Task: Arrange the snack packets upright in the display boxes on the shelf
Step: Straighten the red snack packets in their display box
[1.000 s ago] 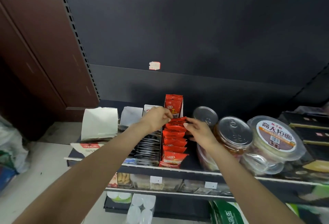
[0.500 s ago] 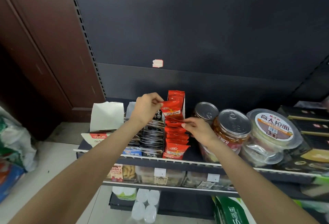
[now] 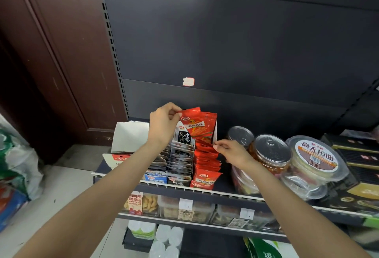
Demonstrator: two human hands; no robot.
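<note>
I am holding my left hand (image 3: 163, 123) up above the back of the shelf (image 3: 223, 193), its thumb and fingers pinching the top corner of one red snack packet (image 3: 195, 127) that is hanging tilted in the air in front of the tall back panel of the red display box (image 3: 214, 132). My right hand (image 3: 232, 152) is sitting lower and to the right, fingertips (image 3: 215, 146) pinched together on the upper edge of a red packet in the row of red packets (image 3: 206, 167) standing in that box, which is running from the back toward the shelf's front lip. Just left of it, the black seaweed packets (image 3: 180, 160) are filling their own box, with a black-and-white label standing up behind them. A white carton flap (image 3: 130, 136) is standing further left. To the right, I am seeing two foil-lidded jars (image 3: 270, 151) just beside my right wrist, then a round clear tub with an orange label (image 3: 316, 158). Below, a lower shelf with price tags (image 3: 185, 204) is holding clear-wrapped snacks.
</note>
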